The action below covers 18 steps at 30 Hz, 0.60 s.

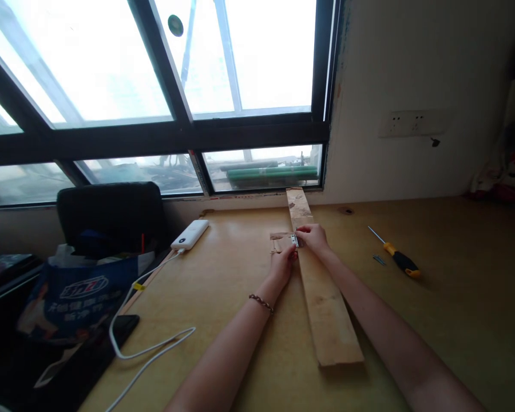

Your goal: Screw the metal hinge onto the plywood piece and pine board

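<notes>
A small metal hinge point(295, 240) lies where a short wood piece point(278, 242) meets the side of a long wooden board point(324, 297). My left hand point(283, 260) is closed at the hinge's near left edge, its fingertips against the metal. From the right, my right hand point(312, 236) reaches over the long board and pinches the hinge's far right edge. The fingers cover part of the hinge. To the right rest a yellow and black screwdriver point(399, 257) and several small screws point(379, 260).
The wooden tabletop point(227, 286) carries a white power bank point(190, 234) at its left edge, with a white cable point(152, 349) trailing from it. A black chair point(111, 212) and a blue bag point(83, 292) stand left. Behind the table are a window and a wall socket point(414, 122).
</notes>
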Motion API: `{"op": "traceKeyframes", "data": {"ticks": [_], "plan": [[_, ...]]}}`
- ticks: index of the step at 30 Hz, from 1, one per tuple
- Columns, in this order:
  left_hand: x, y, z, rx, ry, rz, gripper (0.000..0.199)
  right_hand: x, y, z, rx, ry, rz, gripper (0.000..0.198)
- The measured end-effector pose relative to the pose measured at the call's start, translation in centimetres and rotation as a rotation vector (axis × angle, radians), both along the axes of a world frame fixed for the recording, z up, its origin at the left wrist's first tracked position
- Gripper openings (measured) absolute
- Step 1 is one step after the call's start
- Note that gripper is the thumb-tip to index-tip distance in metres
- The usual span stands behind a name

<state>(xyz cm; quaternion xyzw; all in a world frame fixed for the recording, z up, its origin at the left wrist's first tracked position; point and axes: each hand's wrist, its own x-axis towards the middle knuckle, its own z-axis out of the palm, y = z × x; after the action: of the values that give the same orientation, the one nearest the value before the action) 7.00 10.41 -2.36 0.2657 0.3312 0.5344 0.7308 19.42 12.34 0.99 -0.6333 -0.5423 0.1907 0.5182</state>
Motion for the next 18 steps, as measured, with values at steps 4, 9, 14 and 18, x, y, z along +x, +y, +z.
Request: {"op": "traceKeyframes", "data": {"ticks": [4, 9, 14, 18], "plan": [[0.1, 0.1, 0.1, -0.016, 0.005, 0.006, 0.021, -0.2, -0.4, -0.5, 0.013, -0.129, -0.024, 0.020], [0.1, 0.1, 0.2, -0.029, 0.003, 0.001, 0.018, -0.4, -1.0, 0.0, 0.033, -0.148, -0.022, 0.020], [0.0, 0.0, 0.2, -0.013, -0.020, -0.008, 0.019, -0.6, -1.2, 0.1, 0.073, -0.165, -0.057, 0.018], [0.0, -0.1, 0.2, -0.009, -0.019, -0.002, 0.024, -0.6, -1.2, 0.1, 0.056, -0.166, -0.036, 0.017]]}}
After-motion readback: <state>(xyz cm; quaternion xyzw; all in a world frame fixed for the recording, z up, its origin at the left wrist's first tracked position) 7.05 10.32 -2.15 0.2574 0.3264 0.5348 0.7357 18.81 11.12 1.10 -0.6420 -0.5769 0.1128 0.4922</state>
